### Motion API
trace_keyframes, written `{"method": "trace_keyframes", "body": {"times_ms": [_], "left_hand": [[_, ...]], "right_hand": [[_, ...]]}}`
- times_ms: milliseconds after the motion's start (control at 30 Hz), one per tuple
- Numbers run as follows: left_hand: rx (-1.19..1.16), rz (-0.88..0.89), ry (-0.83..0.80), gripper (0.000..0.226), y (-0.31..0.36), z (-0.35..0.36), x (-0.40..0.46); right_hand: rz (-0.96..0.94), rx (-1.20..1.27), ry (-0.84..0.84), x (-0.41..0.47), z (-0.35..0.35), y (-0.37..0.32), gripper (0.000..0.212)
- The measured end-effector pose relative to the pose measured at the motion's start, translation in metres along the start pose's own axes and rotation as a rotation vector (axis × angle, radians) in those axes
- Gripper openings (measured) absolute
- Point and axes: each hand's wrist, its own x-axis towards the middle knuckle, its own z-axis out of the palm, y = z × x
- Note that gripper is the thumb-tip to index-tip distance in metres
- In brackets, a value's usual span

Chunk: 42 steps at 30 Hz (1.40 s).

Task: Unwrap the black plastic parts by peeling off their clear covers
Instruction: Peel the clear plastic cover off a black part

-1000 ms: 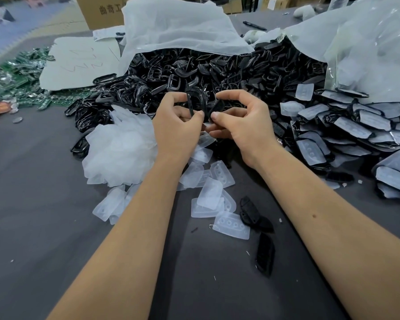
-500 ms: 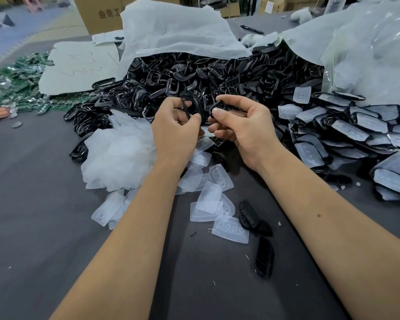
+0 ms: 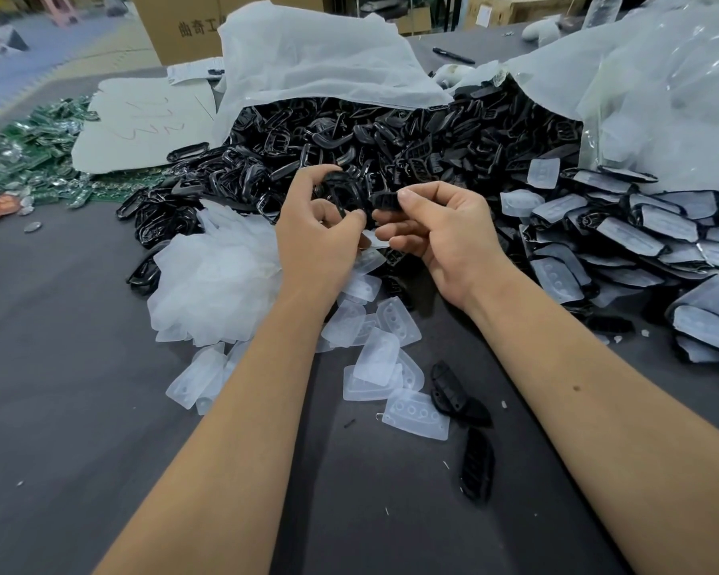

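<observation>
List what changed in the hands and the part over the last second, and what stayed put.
The hands have drawn apart: the left hand now holds a black frame piece on its own, while the right hand pinches a separate small black piece. A second ago both gripped one part together. The peeled clear covers and two loose black parts on the table have not moved.

Surface: dark grey table (image 3: 59, 408) | on it: heap of black parts (image 3: 391, 134), clear covers (image 3: 374, 363), white bag (image 3: 308, 64), green circuit boards (image 3: 38, 139)
</observation>
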Motion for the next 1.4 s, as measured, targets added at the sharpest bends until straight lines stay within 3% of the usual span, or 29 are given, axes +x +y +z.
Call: {"method": "trace_keyframes", "body": {"times_ms": [300,500,667,833,967,1400], "left_hand": [[-0.156,-0.122,0.028,0.006,0.0,0.001,-0.001],[-0.264,-0.171,0.028,0.008,-0.001,-0.001,-0.001],[-0.294,-0.196,0.058,0.014,-0.001,0.0,-0.001],[-0.318,-0.222,0.017,0.031,0.0,0.001,0.0],[-0.266,-0.187,-0.026,0.031,0.0,0.003,-0.001],[-0.355,-0.214,-0.095,0.033,0.0,0.0,-0.002]], "right_hand": [[-0.019,-0.028,0.041,-0.002,0.0,-0.002,0.013],[-0.076,-0.089,0.112,0.001,0.001,0.003,0.006],[-0.278,-0.359,0.175,0.001,0.002,0.013,0.014],[-0.385,-0.525,0.227,-0.001,0.004,0.015,0.014],[-0.466,-0.675,0.245,-0.003,0.006,0.013,0.013],[-0.434,-0.806,0.334,-0.002,0.006,0.012,0.022]]}}
